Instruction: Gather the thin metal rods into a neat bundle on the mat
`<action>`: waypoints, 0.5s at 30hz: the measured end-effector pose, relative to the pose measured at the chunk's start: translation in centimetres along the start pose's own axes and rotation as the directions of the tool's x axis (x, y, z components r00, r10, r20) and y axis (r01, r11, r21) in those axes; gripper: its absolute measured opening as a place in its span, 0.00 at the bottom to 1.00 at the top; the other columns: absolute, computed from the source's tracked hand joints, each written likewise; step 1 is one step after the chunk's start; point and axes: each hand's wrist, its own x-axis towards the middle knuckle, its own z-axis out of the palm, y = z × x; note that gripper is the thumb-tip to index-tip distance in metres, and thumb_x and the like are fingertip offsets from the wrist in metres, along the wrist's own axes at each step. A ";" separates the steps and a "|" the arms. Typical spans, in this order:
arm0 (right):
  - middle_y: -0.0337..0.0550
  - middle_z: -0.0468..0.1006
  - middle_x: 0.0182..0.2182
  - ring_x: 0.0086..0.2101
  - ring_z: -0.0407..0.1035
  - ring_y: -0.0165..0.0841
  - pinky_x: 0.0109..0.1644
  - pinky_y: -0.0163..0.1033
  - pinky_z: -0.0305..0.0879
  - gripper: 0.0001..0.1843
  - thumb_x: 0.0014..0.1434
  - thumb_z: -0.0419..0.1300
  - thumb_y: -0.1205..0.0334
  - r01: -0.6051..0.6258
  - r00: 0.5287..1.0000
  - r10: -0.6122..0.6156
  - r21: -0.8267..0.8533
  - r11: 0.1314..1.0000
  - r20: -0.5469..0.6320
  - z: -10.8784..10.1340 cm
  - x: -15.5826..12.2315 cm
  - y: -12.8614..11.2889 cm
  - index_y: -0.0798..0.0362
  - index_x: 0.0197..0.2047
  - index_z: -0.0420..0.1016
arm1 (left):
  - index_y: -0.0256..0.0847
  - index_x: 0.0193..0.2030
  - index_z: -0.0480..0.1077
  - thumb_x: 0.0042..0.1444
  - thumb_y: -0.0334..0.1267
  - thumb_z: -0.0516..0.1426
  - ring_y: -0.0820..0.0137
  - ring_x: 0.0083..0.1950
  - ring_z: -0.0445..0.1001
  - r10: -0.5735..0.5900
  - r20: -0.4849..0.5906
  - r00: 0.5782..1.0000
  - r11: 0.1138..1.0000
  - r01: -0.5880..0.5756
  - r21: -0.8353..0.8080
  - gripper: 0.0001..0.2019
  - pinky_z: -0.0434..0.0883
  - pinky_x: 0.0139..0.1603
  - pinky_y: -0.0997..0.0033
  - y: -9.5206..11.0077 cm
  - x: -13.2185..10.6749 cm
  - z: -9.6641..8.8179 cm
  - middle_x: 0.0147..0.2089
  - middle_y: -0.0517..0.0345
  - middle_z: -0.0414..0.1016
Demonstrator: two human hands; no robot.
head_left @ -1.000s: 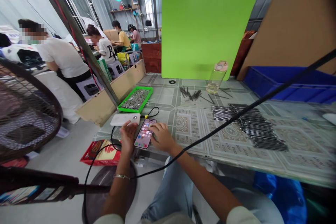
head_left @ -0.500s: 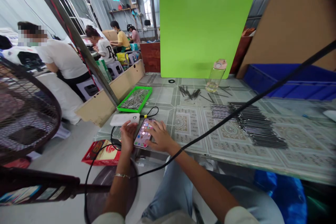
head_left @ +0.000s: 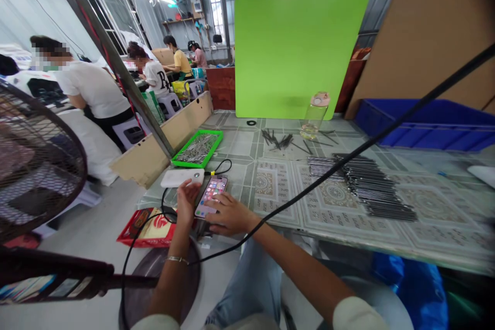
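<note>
1. On my feed the phone sits near the front left corner of the counter, screen lit and showing rows of colored icons. It is the thing both hands are closest to.
2. My left hand is open, fingers spread and pointing up the counter. It stands right against the phone's left side. I can't tell whether it is bearing any of the phone's weight, but I see no closed grip.
3. My right hand is also open, reaching in flat from the right with the fingers extended over the lower part of the phone. They appear to touch the screen, but they are not wrapped around the phone.
4. Just behind the phone lies a white power bank, with a black cable curling from it toward the back.
5. Farther back are a green tray packed with metal pieces and a scatter of dark pins. Rows of metal rods cover the right side of the counter, all well apart from both hands.
6. Near the back edge stands a clear bottle in front of a green board. A blue crate sits at the right.
</note>
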 end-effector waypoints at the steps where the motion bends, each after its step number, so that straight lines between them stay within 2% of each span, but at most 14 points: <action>1: 0.45 0.68 0.59 0.58 0.57 0.43 0.64 0.52 0.49 0.18 0.63 0.52 0.49 -0.037 0.999 0.037 -0.015 0.999 -0.021 0.2 0.1 0.1 0.49 0.49 0.73 | 0.43 0.48 0.67 0.48 0.71 0.49 0.65 0.46 0.76 0.000 -0.005 1.000 1.000 0.000 -0.019 0.34 0.71 0.52 0.61 0.0 0.0 0.0 0.38 0.54 0.77; 3: 0.48 0.66 0.59 0.58 0.55 0.44 0.62 0.52 0.51 0.21 0.64 0.50 0.47 -0.169 0.981 0.165 -0.035 0.985 -0.100 0.5 0.2 0.4 0.52 0.49 0.73 | 0.43 0.47 0.67 0.46 0.72 0.50 0.66 0.45 0.76 -0.002 -0.014 1.000 0.999 0.001 -0.052 0.35 0.71 0.50 0.63 -0.1 0.0 0.1 0.37 0.55 0.77; 5: 0.52 0.65 0.59 0.57 0.55 0.43 0.60 0.48 0.53 0.23 0.64 0.49 0.47 -0.331 0.923 0.323 -0.004 0.944 -0.210 0.7 0.4 0.7 0.56 0.50 0.71 | 0.42 0.47 0.67 0.44 0.72 0.52 0.66 0.43 0.76 -0.008 -0.015 1.000 0.998 0.007 -0.062 0.36 0.71 0.48 0.65 -0.1 0.0 0.2 0.36 0.55 0.77; 7: 0.53 0.68 0.54 0.52 0.58 0.41 0.57 0.45 0.56 0.22 0.65 0.49 0.49 -0.510 0.812 0.501 0.052 0.858 -0.298 0.7 0.6 0.8 0.57 0.49 0.71 | 0.42 0.46 0.68 0.43 0.71 0.54 0.67 0.43 0.76 -0.014 -0.018 1.000 0.999 0.013 -0.045 0.35 0.71 0.48 0.66 -0.1 0.0 0.3 0.36 0.56 0.77; 9: 0.50 0.72 0.45 0.46 0.61 0.39 0.50 0.44 0.57 0.19 0.65 0.49 0.50 -0.670 0.686 0.653 0.071 0.739 -0.321 0.7 0.8 0.8 0.55 0.43 0.73 | 0.42 0.46 0.68 0.45 0.70 0.54 0.67 0.42 0.76 -0.018 -0.011 1.000 1.000 0.018 -0.004 0.33 0.70 0.48 0.66 0.0 -0.1 0.4 0.36 0.56 0.77; 10: 0.48 0.73 0.41 0.43 0.62 0.38 0.48 0.44 0.56 0.18 0.65 0.49 0.50 -0.729 0.634 0.706 0.062 0.682 -0.316 0.7 0.8 0.8 0.54 0.39 0.74 | 0.42 0.46 0.68 0.47 0.69 0.53 0.68 0.42 0.76 -0.016 0.003 1.000 1.000 0.016 0.023 0.32 0.70 0.48 0.66 0.0 -0.1 0.4 0.37 0.56 0.77; 11: 0.47 0.73 0.38 0.41 0.62 0.38 0.46 0.44 0.55 0.18 0.64 0.50 0.51 -0.762 0.605 0.735 0.047 0.646 -0.306 0.7 0.9 0.8 0.53 0.36 0.75 | 0.43 0.46 0.68 0.49 0.68 0.52 0.68 0.42 0.76 -0.012 0.025 1.000 0.999 0.011 0.051 0.31 0.70 0.48 0.66 0.0 -0.1 0.4 0.37 0.56 0.77; 12: 0.45 0.73 0.37 0.40 0.62 0.37 0.45 0.43 0.53 0.17 0.64 0.51 0.52 -0.771 0.601 0.744 0.033 0.636 -0.291 0.7 0.9 0.8 0.53 0.33 0.75 | 0.43 0.47 0.68 0.51 0.68 0.51 0.68 0.42 0.75 -0.010 0.046 0.999 0.997 0.006 0.078 0.31 0.70 0.48 0.66 0.0 -0.2 0.4 0.38 0.56 0.76; 15: 0.42 0.74 0.33 0.39 0.62 0.34 0.44 0.43 0.50 0.13 0.62 0.54 0.59 -0.728 0.658 0.704 0.013 0.685 -0.267 0.8 1.0 0.8 0.53 0.29 0.75 | 0.41 0.45 0.69 0.52 0.67 0.49 0.67 0.43 0.75 -0.021 0.081 0.996 0.988 0.008 0.156 0.30 0.71 0.48 0.65 0.0 -0.1 0.5 0.39 0.55 0.76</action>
